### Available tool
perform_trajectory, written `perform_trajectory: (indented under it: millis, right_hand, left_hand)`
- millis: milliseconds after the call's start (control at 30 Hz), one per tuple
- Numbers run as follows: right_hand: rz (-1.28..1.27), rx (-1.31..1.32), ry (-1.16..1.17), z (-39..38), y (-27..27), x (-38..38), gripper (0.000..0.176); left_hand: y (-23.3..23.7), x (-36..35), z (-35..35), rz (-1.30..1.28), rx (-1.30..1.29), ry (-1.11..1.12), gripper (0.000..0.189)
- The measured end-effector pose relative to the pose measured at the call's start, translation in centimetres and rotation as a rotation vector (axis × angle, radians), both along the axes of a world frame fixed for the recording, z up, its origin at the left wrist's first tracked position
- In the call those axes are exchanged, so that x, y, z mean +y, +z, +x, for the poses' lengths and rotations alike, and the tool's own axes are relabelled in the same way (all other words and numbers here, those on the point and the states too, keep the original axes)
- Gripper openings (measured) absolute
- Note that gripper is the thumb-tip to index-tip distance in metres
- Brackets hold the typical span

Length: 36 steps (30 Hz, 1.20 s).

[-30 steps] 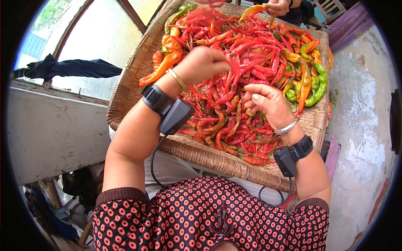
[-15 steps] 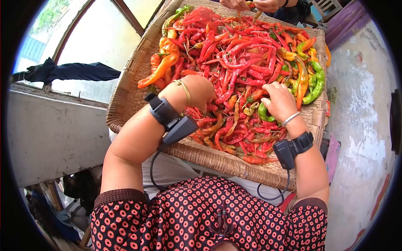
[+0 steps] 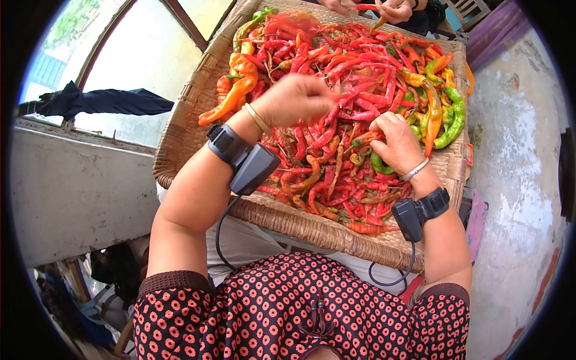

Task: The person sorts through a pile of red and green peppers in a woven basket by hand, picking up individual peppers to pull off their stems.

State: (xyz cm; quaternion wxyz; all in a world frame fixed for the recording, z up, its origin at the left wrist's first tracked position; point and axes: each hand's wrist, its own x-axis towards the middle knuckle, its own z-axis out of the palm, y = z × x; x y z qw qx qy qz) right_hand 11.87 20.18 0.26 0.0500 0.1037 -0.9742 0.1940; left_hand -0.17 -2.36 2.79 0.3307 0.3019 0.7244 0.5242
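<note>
Chilies (image 3: 354,78), mostly red, lie heaped across a wide woven tray (image 3: 300,225) that rests in front of the person, its near rim over the lap. We note a cluster of green chilies (image 3: 456,117) at the tray's right edge and a long orange chili (image 3: 237,90) at its left.

Left hand (image 3: 294,99): raised just above the middle of the heap, back of the hand up, fingers drawn together into a narrow pinch that points right. We cannot tell whether a chili sits between the tips.

Right hand (image 3: 396,144): down on the heap right of centre, fingers curled under and closed about an orange-red chili (image 3: 362,141). A bent green chili (image 3: 378,163) lies just below the knuckles, touching the hand.

Each wrist carries a black strapped unit (image 3: 240,156) with a cable running back toward the body, and a thin bangle (image 3: 257,118) sits beside the left one.

At the far rim we see a co-worker's hands (image 3: 393,9), one pinching a chili by its end, well apart from the person's own hands.

Off the tray to the left, a dark folded umbrella (image 3: 102,99) lies along a ledge (image 3: 78,138).
</note>
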Motion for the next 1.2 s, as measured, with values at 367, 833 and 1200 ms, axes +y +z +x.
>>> perform_trajectory:
  millis: [367, 833, 1200]
  right_hand:
    - [-0.719, -0.406, -0.062, 0.2, 1.4, -1.6, 0.013]
    - [-0.679, -0.252, -0.067, 0.5, 0.8, -2.2, 0.020]
    - [-0.181, -0.635, 0.351, 2.2, 0.6, -4.0, 0.029]
  left_hand:
    - [0.2, 1.3, 1.9, 0.004, 0.418, -0.248, 0.035]
    - [-2.2, -0.3, -2.9, 0.122, 0.728, 0.420, 0.036]
    - [-1.5, -0.2, 2.1, -0.906, 0.760, -0.362, 0.038]
